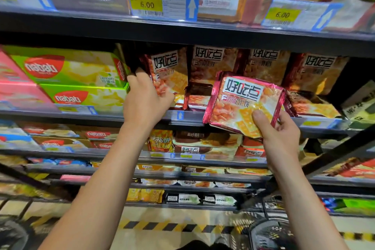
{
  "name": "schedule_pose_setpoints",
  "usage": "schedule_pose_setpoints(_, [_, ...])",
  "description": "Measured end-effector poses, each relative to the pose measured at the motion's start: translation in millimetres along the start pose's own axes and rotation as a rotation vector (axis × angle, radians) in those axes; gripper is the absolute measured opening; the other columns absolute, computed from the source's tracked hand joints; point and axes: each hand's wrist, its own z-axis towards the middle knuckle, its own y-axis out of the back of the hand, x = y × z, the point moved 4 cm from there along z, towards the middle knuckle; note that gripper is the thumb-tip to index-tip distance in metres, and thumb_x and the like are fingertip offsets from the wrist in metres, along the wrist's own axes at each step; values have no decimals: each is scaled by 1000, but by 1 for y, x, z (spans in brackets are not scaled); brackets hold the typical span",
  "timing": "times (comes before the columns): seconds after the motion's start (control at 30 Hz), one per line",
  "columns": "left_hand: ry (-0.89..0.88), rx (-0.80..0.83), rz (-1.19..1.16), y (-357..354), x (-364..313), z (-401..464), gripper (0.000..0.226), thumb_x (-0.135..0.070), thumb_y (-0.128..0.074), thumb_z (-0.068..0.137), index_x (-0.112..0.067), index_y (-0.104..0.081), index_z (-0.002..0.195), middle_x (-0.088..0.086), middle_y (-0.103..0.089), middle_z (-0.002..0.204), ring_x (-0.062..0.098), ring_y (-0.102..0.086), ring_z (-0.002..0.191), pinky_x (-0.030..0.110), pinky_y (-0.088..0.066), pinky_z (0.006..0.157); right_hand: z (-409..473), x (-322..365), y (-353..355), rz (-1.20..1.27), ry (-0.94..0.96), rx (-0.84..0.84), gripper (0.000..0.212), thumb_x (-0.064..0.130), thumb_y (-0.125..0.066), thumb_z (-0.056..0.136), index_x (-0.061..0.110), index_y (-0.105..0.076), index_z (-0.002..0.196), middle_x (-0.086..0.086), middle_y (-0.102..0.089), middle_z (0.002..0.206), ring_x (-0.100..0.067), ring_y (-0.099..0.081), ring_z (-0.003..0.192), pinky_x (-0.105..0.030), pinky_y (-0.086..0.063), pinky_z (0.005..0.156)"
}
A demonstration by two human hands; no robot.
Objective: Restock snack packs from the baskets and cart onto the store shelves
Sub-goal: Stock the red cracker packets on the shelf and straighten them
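- Head view: the right hand [281,134] grasps a snack pack [243,103] by its lower right corner, thumb pressed on the front and fingers curled behind it
- The pack is pink-edged foil with an orange cracker picture; it is held tilted in the air just in front of the middle shelf [190,116], its lower edge overlapping the shelf's front rail
- The left hand [145,99] reaches onto the same shelf, further left, and grips an upright pack [168,73] of the same brand along its left edge, fingers curled round the side
- To the right of that pack stand more matching packs [265,65] in a row, with others lying flat below them near the shelf front
- Left of the left hand, green lemon wafer boxes [69,69] are stacked two high, with pink boxes [14,87] at the far left
- On the upper shelf, price tags [162,4] read 6.00
- Lower shelves [198,157] carry more snack packs
- Black and yellow hazard tape [172,226] runs across the floor below
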Motion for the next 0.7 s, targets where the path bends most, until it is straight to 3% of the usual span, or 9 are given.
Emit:
schedule_pose_setpoints(0.1, [18, 7, 131, 2, 1, 7, 57, -45, -66, 87, 0, -51, 119, 20, -48, 120, 45, -61, 95, 42, -46, 70, 2, 0, -2, 16, -10, 19, 23, 24, -75, 93, 20, -68, 114, 1, -78, 108, -22, -75, 103, -45, -60, 93])
schedule_pose_setpoints(0.27, [1, -40, 221, 7, 2, 9, 49, -41, -68, 93, -1, -52, 118, 20, -54, 115, 43, -62, 96, 41, -41, 67, 2, -4, -5, 0, -11, 39, 17, 26, -75, 94, 24, -69, 110, -1, -78, 109, -23, -74, 104, -57, -56, 99])
schedule_pose_setpoints(0.43, [-39, -84, 177, 7, 7, 6, 41, -31, -66, 98, -2, -47, 120, 19, -55, 115, 43, -62, 97, 40, -40, 67, 0, -4, -7, -13, 22, 23, 13, 32, -77, 92, 25, -70, 101, -10, -76, 107, -35, -72, 104, -63, -55, 95])
schedule_pose_setpoints(0.5, [-90, -111, 119, 4, 8, 2, 43, -30, -66, 98, -2, -44, 122, 18, -52, 112, 40, -62, 89, 38, -42, 61, -1, -4, -8, -19, 42, 10, 16, 37, -79, 89, 27, -69, 96, -19, -72, 106, -40, -70, 101, -65, -54, 92])
schedule_pose_setpoints(0.6, [-294, -95, 100, -5, 5, -8, 38, -33, -61, 97, -4, -47, 119, 15, -50, 104, 35, -58, 80, 39, -45, 57, -1, -4, -8, -22, 57, 0, 25, 42, -80, 85, 22, -67, 93, -28, -66, 107, -31, -65, 89, -66, -52, 88])
schedule_pose_setpoints(0.7, [-388, -47, 223, -21, 6, -18, 47, -42, -51, 98, -8, -54, 130, 16, -55, 113, 40, -56, 95, 45, -50, 72, -4, -4, -9, -16, 71, 1, 21, 44, -80, 84, 27, -69, 91, -28, -66, 105, -28, -63, 89, -65, -53, 87])
